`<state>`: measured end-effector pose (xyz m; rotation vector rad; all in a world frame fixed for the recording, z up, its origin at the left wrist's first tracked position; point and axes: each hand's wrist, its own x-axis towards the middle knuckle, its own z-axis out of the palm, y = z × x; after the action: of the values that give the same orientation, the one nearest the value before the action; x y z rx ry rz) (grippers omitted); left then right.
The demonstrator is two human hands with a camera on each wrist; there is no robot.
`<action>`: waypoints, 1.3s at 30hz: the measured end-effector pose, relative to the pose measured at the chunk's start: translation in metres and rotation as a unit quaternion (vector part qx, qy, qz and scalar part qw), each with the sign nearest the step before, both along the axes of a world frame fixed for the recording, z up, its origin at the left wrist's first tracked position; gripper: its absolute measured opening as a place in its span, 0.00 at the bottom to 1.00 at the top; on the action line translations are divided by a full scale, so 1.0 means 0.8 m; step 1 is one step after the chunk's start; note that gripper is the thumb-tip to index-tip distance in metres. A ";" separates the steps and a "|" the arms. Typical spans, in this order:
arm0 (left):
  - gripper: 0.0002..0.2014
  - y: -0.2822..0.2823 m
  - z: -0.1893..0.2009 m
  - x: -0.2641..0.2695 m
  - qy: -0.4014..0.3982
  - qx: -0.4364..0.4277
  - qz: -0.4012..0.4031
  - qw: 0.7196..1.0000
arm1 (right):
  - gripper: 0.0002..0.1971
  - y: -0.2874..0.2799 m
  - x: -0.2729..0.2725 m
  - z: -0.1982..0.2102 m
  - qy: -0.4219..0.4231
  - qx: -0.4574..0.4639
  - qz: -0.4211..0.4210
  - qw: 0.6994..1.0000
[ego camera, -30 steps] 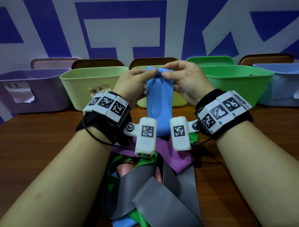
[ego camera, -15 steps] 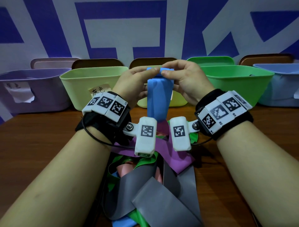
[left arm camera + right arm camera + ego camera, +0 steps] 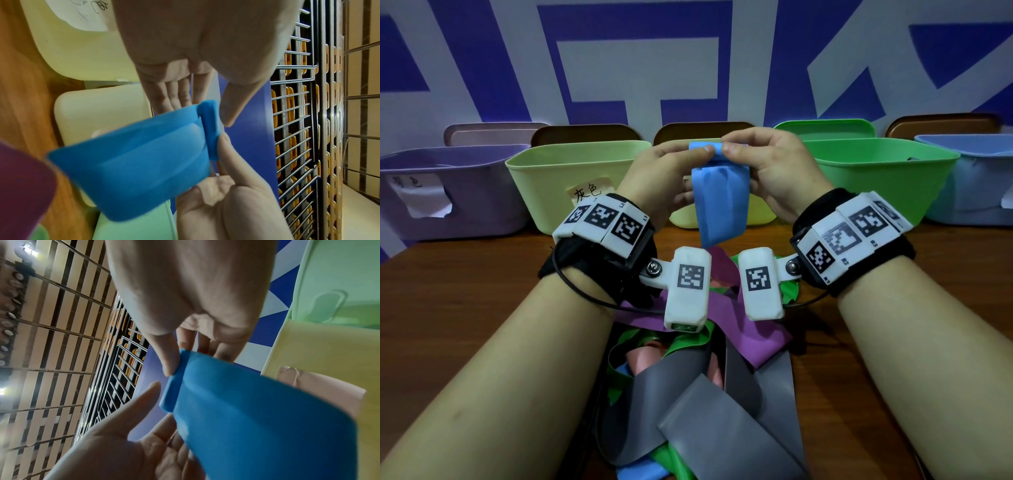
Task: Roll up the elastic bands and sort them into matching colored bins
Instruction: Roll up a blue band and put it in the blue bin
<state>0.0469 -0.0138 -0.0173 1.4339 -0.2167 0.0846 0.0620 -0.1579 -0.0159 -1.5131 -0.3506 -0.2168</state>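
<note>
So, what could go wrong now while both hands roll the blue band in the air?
1. The roll at the top of the blue band is only small, pinched by the left hand and right hand; it might spring open if a thumb slips.
2. The loose tail hangs just above the pile of bands and may catch one.

Left hand [image 3: 657, 178] and right hand [image 3: 774, 168] pinch rolled top edge of blue band [image 3: 719, 202], tail hanging above heap of bands [image 3: 709, 387] on wooden table [image 3: 465, 284]. Bins behind: purple [image 3: 448, 195], yellow-green [image 3: 558, 185], green [image 3: 887, 178], light blue [image 3: 976, 185]
</note>
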 end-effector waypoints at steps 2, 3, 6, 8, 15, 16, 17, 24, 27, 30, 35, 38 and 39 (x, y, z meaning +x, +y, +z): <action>0.12 -0.001 -0.001 0.001 0.005 0.017 0.007 1.000 | 0.06 0.000 0.001 0.000 -0.001 0.001 0.001 1.000; 0.11 0.000 -0.003 0.002 0.002 0.023 0.010 1.000 | 0.07 0.000 0.001 -0.001 -0.001 0.001 0.003 1.000; 0.09 0.001 -0.004 0.004 -0.009 0.020 0.010 1.000 | 0.08 0.001 -0.001 0.000 -0.001 0.008 0.011 1.000; 0.10 0.003 -0.003 0.004 -0.013 0.015 0.007 1.000 | 0.09 0.001 -0.001 0.000 0.009 0.021 0.024 0.999; 0.13 0.005 -0.004 0.007 -0.013 0.012 0.005 1.000 | 0.05 0.001 -0.003 -0.004 0.032 -0.018 0.027 0.999; 0.12 0.003 -0.004 0.006 -0.008 0.009 0.001 1.000 | 0.05 0.001 -0.003 -0.004 0.026 -0.014 0.019 0.999; 0.11 0.002 -0.004 0.005 -0.004 0.009 -0.004 1.000 | 0.04 0.002 -0.002 -0.004 0.021 -0.014 0.010 1.000; 0.11 0.001 -0.007 0.008 -0.001 0.032 0.021 0.999 | 0.08 0.002 -0.002 -0.002 0.017 -0.006 0.023 1.000; 0.05 0.002 -0.007 0.008 -0.009 0.021 0.015 1.000 | 0.10 0.002 -0.002 -0.002 0.019 0.001 0.028 0.999; 0.05 0.003 -0.005 0.008 -0.013 0.012 0.010 1.000 | 0.06 0.001 -0.001 -0.002 0.042 0.012 0.031 0.999; 0.08 0.003 -0.006 0.011 -0.004 0.002 0.010 1.000 | 0.03 0.002 -0.001 -0.006 0.053 -0.021 0.016 0.998; 0.09 0.000 -0.005 0.009 0.014 -0.002 0.006 1.000 | 0.03 0.002 0.002 -0.005 0.037 -0.020 0.004 0.999; 0.11 -0.001 -0.006 0.009 0.016 0.008 0.009 1.000 | 0.03 0.001 0.003 -0.004 0.036 -0.018 0.004 0.999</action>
<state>0.0541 -0.0143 -0.0225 1.4526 -0.1771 0.0749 0.0642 -0.1568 -0.0193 -1.5513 -0.3055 -0.1503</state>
